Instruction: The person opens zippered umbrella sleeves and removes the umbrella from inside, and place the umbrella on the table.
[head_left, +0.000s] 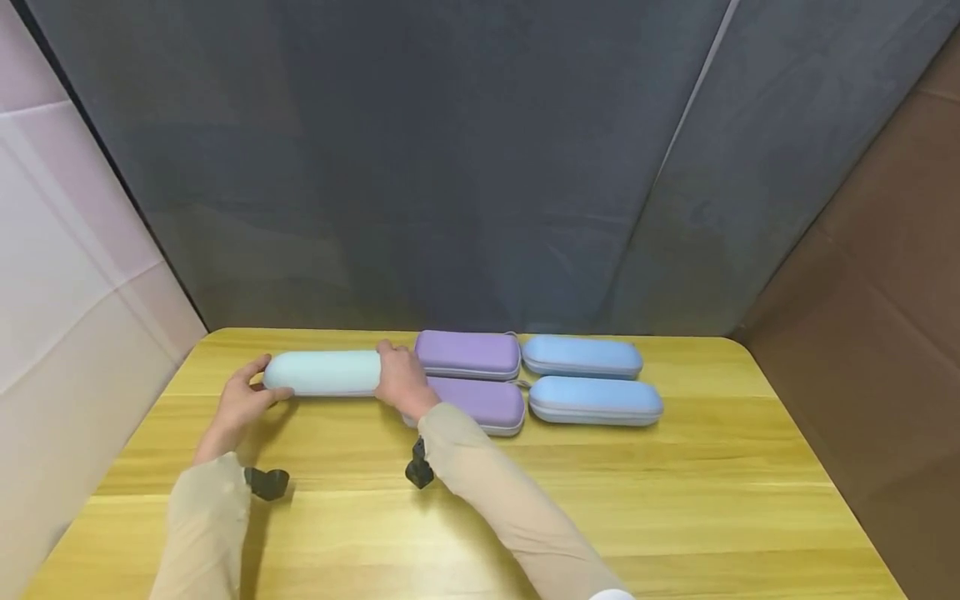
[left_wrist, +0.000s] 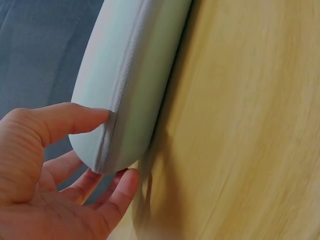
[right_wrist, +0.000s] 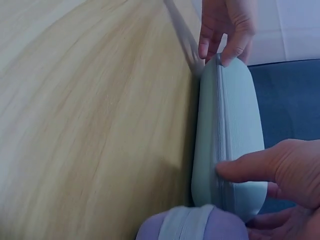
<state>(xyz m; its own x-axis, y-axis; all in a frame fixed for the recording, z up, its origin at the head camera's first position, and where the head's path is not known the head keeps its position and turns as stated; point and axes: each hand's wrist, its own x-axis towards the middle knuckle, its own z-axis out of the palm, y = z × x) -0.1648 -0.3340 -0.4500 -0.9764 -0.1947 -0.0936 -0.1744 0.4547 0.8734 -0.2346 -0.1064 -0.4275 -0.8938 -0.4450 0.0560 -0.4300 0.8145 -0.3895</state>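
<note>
A mint-green zippered hard case [head_left: 326, 373] lies lengthwise at the back left of the table, held between both hands. My left hand [head_left: 243, 400] holds its rounded left end; in the left wrist view the thumb [left_wrist: 85, 119] lies against the zip seam and the fingers reach round the tip. At the other end, my right hand [head_left: 405, 382] grips the case, its thumb [right_wrist: 250, 167] on the zip side and its fingers partly hidden behind. The near purple case [head_left: 480, 402] sits just under the right wrist, partly covered by it.
Behind the near purple case lies another purple case [head_left: 467, 352]. Two light-blue cases, one at the back [head_left: 581, 356] and one in front [head_left: 596, 400], lie to their right. A dark grey panel [head_left: 450, 167] rises behind the wooden table [head_left: 675, 508].
</note>
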